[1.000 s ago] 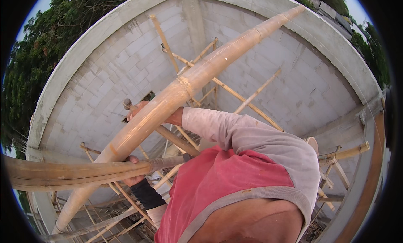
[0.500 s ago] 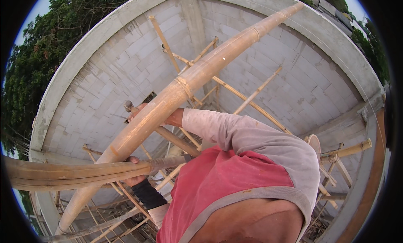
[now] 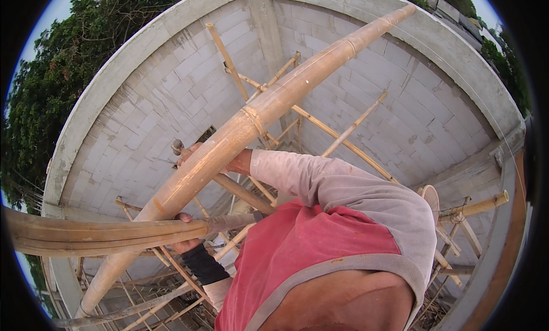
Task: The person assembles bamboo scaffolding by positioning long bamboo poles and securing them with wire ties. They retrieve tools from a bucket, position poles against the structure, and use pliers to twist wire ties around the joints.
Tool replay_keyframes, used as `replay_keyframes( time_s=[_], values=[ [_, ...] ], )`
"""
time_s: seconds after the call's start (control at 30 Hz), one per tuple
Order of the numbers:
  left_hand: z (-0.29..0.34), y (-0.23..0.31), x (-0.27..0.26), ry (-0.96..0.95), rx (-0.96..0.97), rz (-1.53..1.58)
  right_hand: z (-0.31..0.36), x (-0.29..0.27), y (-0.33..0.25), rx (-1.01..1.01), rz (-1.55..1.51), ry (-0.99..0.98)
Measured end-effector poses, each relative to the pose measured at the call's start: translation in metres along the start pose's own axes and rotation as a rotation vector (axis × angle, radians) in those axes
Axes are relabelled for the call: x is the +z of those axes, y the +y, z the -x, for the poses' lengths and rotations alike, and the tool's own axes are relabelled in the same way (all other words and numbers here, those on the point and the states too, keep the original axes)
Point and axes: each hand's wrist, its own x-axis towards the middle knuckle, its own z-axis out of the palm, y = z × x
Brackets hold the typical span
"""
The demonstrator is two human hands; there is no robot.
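Observation:
A thick bamboo pole (image 3: 229, 139) slants across the view from lower left to upper right. Partly behind it, my right hand (image 3: 191, 152) is closed around what looks like a hammer (image 3: 178, 144); its round metal head shows, but the pole covers most of the grip. A second bamboo pole (image 3: 103, 235) comes in from the left edge and crosses in front of the thick one. Around its inner end my left hand (image 3: 186, 244) is wrapped, thumb on top and palm below, with a black band on the wrist. A shorter wooden pole (image 3: 246, 195) lies under my right forearm.
Thin bamboo scaffold poles (image 3: 343, 142) crisscross below and behind my arms. A grey block wall (image 3: 366, 79) with a concrete top beam (image 3: 143, 36) rises around the corner. A lashed bamboo joint (image 3: 457, 216) stands at the right. Trees (image 3: 40, 102) grow beyond the wall.
The whole view has shifted very slightly. Both hands keep the same grip and place against the poles.

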Motion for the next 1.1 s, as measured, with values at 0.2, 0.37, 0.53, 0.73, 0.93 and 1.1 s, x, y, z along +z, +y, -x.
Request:
replay_keyframes(
  time_s=[0.2, 0.37, 0.53, 0.73, 0.93, 1.1],
  values=[
    [-0.002, -0.001, 0.0, 0.028, -0.024, 0.067, 0.001, 0.005, 0.002, 0.012, 0.064, 0.128],
    [-0.011, -0.013, -0.042, -0.1, -0.086, 0.23, -0.002, 0.017, -0.002, 0.026, 0.053, 0.108],
    [-0.015, -0.011, -0.033, -0.14, -0.151, 0.25, 0.005, 0.022, -0.002, -0.133, 0.044, -0.016],
    [-0.011, -0.002, -0.011, 0.064, -0.141, 0.103, 0.001, 0.017, -0.002, -0.031, -0.066, 0.08],
    [-0.009, -0.01, -0.026, 0.251, -0.063, -0.041, 0.001, 0.029, -0.011, -0.047, 0.077, 0.096],
    [-0.023, -0.011, -0.013, 0.012, -0.129, 0.063, 0.039, -0.003, -0.032, 0.037, 0.409, 0.371]
  ],
)
